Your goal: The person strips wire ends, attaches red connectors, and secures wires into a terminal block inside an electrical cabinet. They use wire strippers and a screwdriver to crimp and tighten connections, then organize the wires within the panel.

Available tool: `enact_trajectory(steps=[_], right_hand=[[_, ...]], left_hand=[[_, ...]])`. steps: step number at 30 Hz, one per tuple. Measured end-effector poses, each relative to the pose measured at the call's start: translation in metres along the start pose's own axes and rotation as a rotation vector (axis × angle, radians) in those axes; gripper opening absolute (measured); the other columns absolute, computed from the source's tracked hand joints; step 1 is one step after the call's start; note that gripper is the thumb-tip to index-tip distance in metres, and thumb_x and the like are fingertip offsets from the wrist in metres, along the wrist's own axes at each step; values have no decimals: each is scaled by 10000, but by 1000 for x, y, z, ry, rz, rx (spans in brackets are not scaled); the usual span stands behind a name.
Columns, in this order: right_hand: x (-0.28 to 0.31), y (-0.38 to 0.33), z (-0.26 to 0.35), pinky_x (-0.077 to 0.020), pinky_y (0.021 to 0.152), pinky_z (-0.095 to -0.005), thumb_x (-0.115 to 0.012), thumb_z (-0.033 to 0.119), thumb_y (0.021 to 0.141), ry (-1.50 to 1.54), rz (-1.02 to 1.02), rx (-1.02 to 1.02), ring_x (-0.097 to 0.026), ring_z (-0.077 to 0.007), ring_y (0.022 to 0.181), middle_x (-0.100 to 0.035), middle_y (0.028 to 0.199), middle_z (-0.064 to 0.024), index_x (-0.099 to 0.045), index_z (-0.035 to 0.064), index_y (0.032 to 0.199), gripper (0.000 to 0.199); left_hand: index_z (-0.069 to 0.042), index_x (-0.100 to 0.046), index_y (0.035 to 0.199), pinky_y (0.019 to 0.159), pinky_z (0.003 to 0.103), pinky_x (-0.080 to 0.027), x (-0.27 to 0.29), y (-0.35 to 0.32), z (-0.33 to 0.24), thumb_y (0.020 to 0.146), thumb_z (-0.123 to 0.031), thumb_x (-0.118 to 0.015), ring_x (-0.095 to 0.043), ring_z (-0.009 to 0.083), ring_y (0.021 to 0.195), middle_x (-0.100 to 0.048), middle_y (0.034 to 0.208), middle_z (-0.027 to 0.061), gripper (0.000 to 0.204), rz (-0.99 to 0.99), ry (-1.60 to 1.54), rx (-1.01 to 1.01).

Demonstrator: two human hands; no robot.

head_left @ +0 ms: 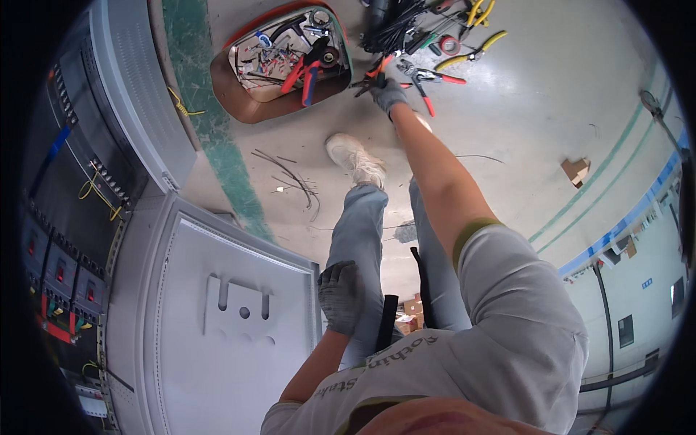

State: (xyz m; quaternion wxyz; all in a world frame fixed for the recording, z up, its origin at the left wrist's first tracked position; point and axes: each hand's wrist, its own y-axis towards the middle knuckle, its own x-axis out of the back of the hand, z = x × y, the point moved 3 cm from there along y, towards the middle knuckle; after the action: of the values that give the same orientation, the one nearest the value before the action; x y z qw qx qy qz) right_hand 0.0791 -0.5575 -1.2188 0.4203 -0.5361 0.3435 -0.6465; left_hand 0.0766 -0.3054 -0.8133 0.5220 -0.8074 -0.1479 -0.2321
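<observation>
My right hand [390, 96], in a grey glove, reaches down to the floor at the edge of a tool pile. Its fingers are closed round a tool with orange and black handles [379, 69]; the glove hides part of it, so I cannot tell its exact kind. Just right of this hand lie pliers with red handles [426, 98]. My left hand [341, 296], gloved too, lies on my left thigh with nothing visible in it. A brown bin [239, 101] left of the right hand holds red-and-blue-handled cutters [310, 81], tape and many small parts.
Yellow-handled pliers [475, 58], red tape [449, 46] and black cables [395, 27] lie on the floor. Cut wires [293, 177] are scattered by my left shoe [354, 156]. An open cabinet door [232, 348] and electrical cabinet [65, 217] stand at the left. Cardboard [576, 171] lies right.
</observation>
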Motion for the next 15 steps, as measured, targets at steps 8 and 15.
enact_trajectory(steps=[8,15], right_hand=[[-22,30,-64,-480,674,-348,-703,291,770,-82,26,159,-627,-225,666,-662,777,-109,-602,32,1035,384],[5,-11,10,-457,858,-431,-694,367,765,-91,-57,-40,-586,-393,1015,-622,1073,-234,-581,30,1089,481]], left_hand=[[-92,-626,969,830,440,-446,-7,-6,-2,808,-177,-583,-580,322,916,-631,986,105,187,22,13,-32],[-135,-618,990,901,425,-410,-8,-12,10,815,-250,-564,-565,281,1001,-626,1041,61,217,36,-23,70]])
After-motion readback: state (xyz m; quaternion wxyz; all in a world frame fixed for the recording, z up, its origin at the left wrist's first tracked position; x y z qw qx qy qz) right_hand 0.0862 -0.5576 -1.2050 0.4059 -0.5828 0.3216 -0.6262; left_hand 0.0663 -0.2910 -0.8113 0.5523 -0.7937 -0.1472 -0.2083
